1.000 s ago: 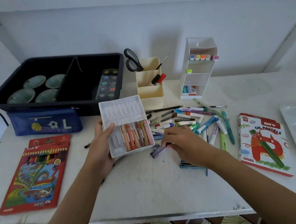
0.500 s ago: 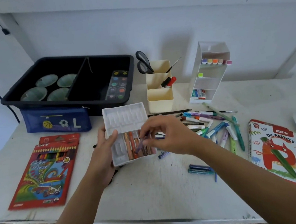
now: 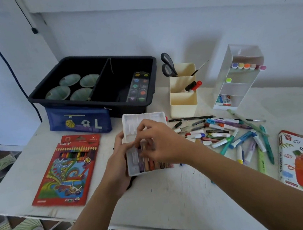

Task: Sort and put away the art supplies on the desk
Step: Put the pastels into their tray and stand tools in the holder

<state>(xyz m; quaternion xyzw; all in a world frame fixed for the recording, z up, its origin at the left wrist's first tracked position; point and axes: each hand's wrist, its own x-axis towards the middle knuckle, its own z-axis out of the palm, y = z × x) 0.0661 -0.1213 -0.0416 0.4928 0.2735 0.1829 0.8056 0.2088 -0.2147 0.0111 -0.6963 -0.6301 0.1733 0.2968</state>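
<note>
One desk (image 3: 174, 196) carries the work; the pastel tray (image 3: 143, 118) is the reference point. Left hand (image 3: 117, 165) grips the tray's left edge. Right hand (image 3: 161, 143) sits over the tray's centre, fingers curled, pinching a purple pastel (image 3: 141, 164) (being seated left of the filled slots). Risk: off-centre pressure tips the tray and spills seated sticks; excess force snaps the pastel.
</note>
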